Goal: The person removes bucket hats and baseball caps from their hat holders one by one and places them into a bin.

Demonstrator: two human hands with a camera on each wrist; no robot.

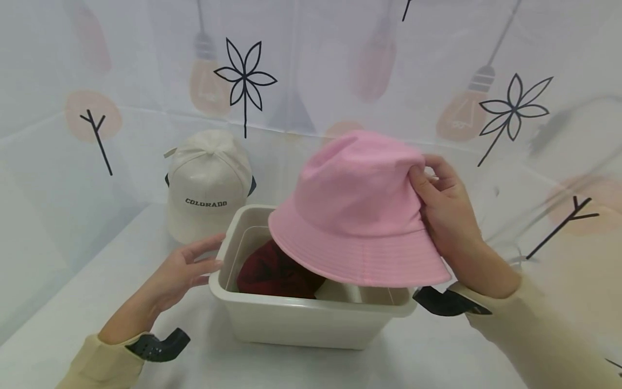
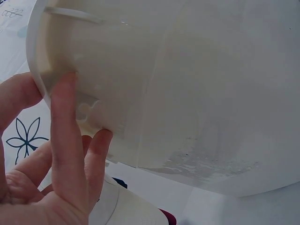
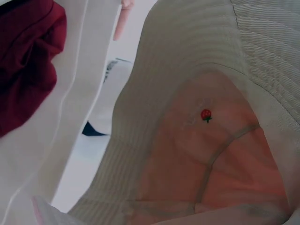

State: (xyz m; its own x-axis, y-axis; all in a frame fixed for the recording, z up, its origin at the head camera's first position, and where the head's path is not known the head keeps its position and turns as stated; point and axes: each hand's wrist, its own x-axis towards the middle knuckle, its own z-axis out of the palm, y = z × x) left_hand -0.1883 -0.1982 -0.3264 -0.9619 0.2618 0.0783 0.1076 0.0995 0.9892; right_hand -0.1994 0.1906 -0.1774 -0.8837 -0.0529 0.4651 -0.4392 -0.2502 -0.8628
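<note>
While the right hand (image 1: 444, 208) pinched the side of its crown between thumb and fingers, the pink bucket hat (image 1: 362, 210) hung right of centre in the frame, its brim overlapping the right part of the mouth of the pale bin (image 1: 301, 324) as the head view showed it. The hat lay to the left of those fingertips, crown up and brim down, its long brim line sloping from mid-frame toward the lower right; how much height parted brim from bin rim could not be told. Below the brim's left portion, a dark red cloth item (image 1: 277, 273) lay inside the bin. The right hand, much the nearer to the hat, reached in from the lower right, its forearm slanting up and leftward. The left hand (image 1: 182, 267), left of centre in the lower half, reached up and rightward to the bin's left end; its fingers were spread and fairly straight, touching the bin there. A white cap (image 1: 209, 183) sat behind the bin, toward the upper left, its lettering facing the camera.
</note>
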